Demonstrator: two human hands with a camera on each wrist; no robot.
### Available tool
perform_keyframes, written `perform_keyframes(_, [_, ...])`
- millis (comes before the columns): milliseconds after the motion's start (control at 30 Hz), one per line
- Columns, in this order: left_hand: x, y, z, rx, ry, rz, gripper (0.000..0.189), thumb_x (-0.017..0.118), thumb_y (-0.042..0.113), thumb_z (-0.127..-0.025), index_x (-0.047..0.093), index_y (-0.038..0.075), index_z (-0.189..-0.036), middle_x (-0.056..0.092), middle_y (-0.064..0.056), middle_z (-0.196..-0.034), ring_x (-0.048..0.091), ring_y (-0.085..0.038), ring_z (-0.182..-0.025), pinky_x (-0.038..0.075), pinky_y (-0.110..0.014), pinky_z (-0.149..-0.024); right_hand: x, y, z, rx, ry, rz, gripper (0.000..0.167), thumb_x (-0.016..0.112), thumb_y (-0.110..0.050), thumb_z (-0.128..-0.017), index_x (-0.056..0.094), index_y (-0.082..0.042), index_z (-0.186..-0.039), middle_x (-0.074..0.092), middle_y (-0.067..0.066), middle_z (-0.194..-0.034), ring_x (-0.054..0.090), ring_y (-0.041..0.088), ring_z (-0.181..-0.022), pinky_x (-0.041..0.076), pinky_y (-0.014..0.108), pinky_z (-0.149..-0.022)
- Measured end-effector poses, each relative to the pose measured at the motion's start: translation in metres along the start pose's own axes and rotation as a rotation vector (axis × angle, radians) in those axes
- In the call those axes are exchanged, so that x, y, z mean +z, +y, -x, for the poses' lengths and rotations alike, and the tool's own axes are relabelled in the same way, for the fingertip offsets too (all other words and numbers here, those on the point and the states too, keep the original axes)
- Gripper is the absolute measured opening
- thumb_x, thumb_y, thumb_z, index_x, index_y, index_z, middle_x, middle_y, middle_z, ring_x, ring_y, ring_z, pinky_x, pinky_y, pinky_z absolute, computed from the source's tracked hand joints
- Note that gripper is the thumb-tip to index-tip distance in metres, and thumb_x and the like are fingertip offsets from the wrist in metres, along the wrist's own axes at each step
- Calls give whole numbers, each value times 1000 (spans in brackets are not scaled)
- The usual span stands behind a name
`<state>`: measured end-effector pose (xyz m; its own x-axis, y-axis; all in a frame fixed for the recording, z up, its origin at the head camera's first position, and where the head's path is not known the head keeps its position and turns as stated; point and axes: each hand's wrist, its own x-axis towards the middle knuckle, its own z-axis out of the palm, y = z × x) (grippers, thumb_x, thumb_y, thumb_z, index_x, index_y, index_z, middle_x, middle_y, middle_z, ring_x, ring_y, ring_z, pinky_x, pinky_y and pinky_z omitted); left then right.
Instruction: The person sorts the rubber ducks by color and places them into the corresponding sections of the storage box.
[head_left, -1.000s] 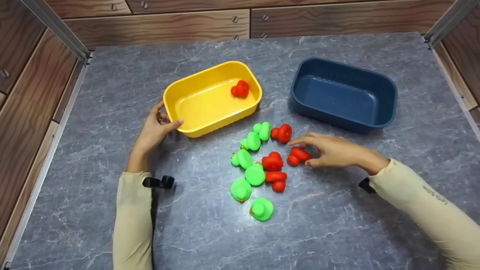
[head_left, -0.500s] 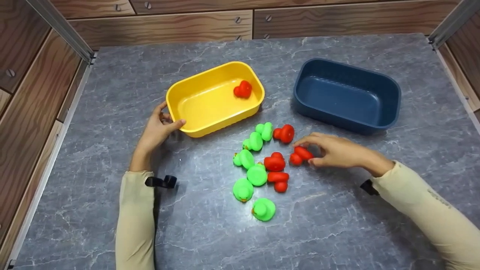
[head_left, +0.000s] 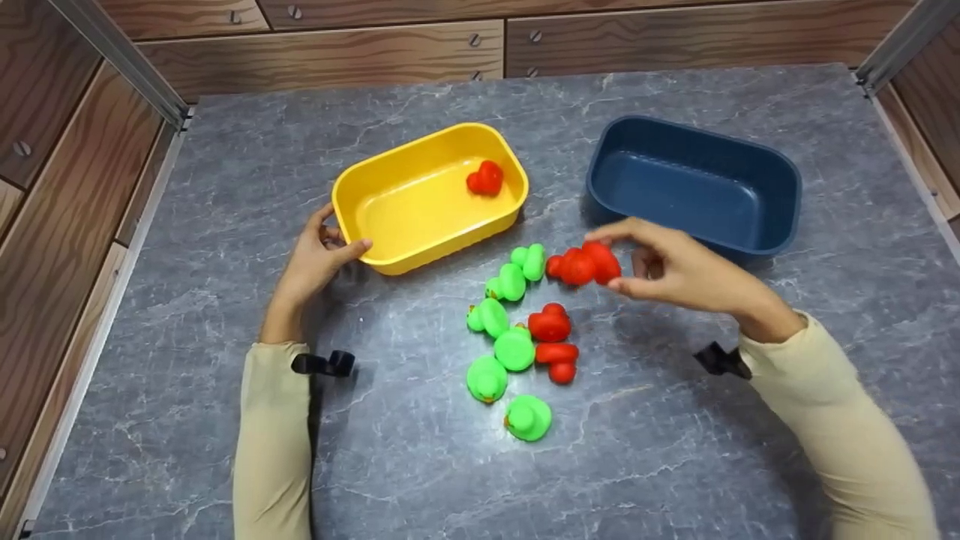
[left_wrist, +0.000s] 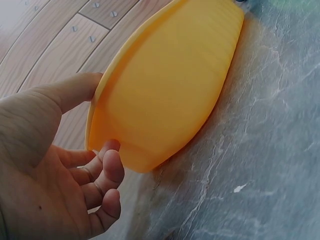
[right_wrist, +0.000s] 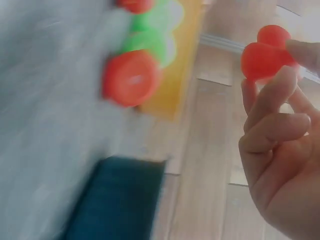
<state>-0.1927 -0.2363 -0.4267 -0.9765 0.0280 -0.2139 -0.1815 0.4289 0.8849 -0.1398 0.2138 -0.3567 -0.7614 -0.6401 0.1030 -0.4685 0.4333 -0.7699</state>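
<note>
My left hand (head_left: 311, 255) grips the near left corner of a yellow bin (head_left: 420, 259), thumb over the rim and fingers along the outer wall. In the left wrist view, the bin's outer wall (left_wrist: 170, 85) fills the middle. One red rubber duck (head_left: 487, 178) lies inside the bin. Between thumb and fingers, my right hand (head_left: 679, 270) pinches another red rubber duck (head_left: 604, 262), raised off the table; the right wrist view shows this held duck (right_wrist: 265, 60) between the fingertips. In the head view it overlaps a red duck (head_left: 553, 265) behind it.
Several green rubber ducks (head_left: 514, 349) lie in a loose column mid-table. Beside them are two more red ducks, one upper (head_left: 550, 324) and one lower (head_left: 559, 361). A dark blue bin (head_left: 686, 195) stands at the back right, behind my right hand. Wood-patterned panels (head_left: 322, 52) border the table.
My right hand has picked up the red duck that lay nearest it and lifted it up and away from me, toward the bins. My left hand keeps its grip on the yellow bin.
</note>
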Motion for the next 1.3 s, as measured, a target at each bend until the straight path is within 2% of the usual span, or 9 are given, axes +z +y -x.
perform_keyframes(167, [1,0,0,14,5,-6,90,73,27,-85,18,7,-153,52,-5,-100,50,-11,-83,43,-17,-66,0,-14,-16,-23,81,-161,52,67,4,-86,52,-7,-134,58,-9,-117,49,9,-53,45,20,-51])
perform_keyframes(367, [0,0,1,11,17,-13,90,73,27,-84,19,7,-153,51,-5,-100,50,-12,-84,42,-17,-66,7,-19,-46,-1,103,-287,51,65,3,-88,49,-3,-136,56,0,-122,56,13,-57,50,21,-57])
perform_keyframes(600, [0,-2,-1,5,12,-8,90,73,26,-85,18,7,-154,52,-6,-102,50,-11,-83,43,-17,-65,18,-19,-83,64,86,-303,50,67,-9,-90,49,-11,-137,56,7,-118,54,12,-56,47,20,-56])
perform_keyframes(900, [-2,-1,-1,-11,8,-14,89,72,25,-86,17,6,-154,53,-6,-101,50,-9,-79,43,-17,-65,35,-19,-122,102,53,-293,52,66,-19,-91,48,-14,-139,54,13,-121,55,15,-60,53,23,-62])
perform_keyframes(1100, [-1,1,0,3,7,2,91,73,28,-85,16,7,-154,53,-7,-103,51,-10,-82,44,-17,-65,46,-17,-141,143,50,-289,53,65,-16,-89,48,-16,-139,53,15,-119,51,16,-60,51,22,-62])
perform_keyframes(1300, [-1,0,1,-3,3,10,90,73,26,-85,17,6,-153,53,-7,-104,51,-12,-87,43,-17,-69,57,-13,-151,195,48,-295,54,66,-15,-90,46,-16,-140,53,14,-113,53,19,-61,54,23,-63])
